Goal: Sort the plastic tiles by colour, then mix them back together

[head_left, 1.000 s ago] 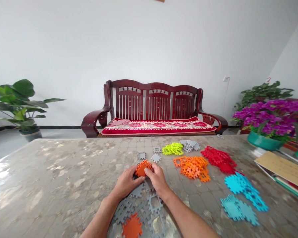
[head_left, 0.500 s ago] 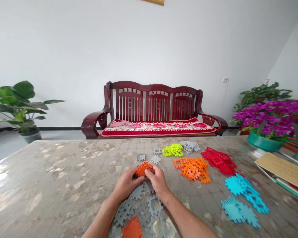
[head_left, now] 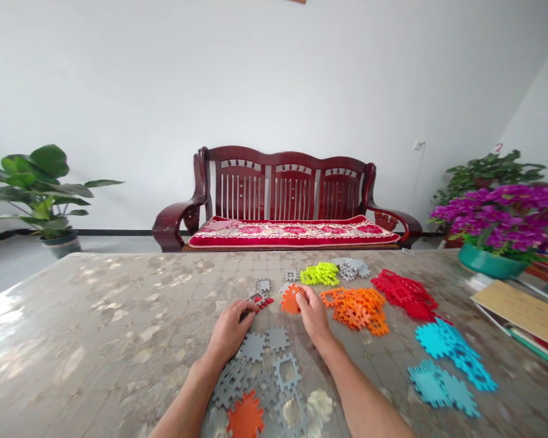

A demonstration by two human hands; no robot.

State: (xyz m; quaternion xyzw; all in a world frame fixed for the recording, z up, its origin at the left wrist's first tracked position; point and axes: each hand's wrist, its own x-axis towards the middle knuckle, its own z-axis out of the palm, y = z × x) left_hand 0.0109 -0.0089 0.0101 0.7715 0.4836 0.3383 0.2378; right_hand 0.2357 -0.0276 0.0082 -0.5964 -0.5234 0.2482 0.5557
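Observation:
Between the thumb and fingers of my right hand is an orange interlocking puzzle tile, held above the table beside the orange heap. My left hand is closed on a small assembly of red and grey puzzle tiles, partly hidden by the fingers. Just in front of my wrists lie loose grey puzzle tiles, some solid and some with square openings. Among them, closest to me, rests another orange tile. A grey tile lies beyond my left fingertips.
To the right are piles of yellow-green, grey, orange, red and blue tiles. Farther right, a teal pot of purple flowers stands near a notebook. A wooden bench is behind the table.
My hands were together on the orange tile; now they are apart. My right hand has carried that tile rightward, and a red and grey assembly shows in my left hand.

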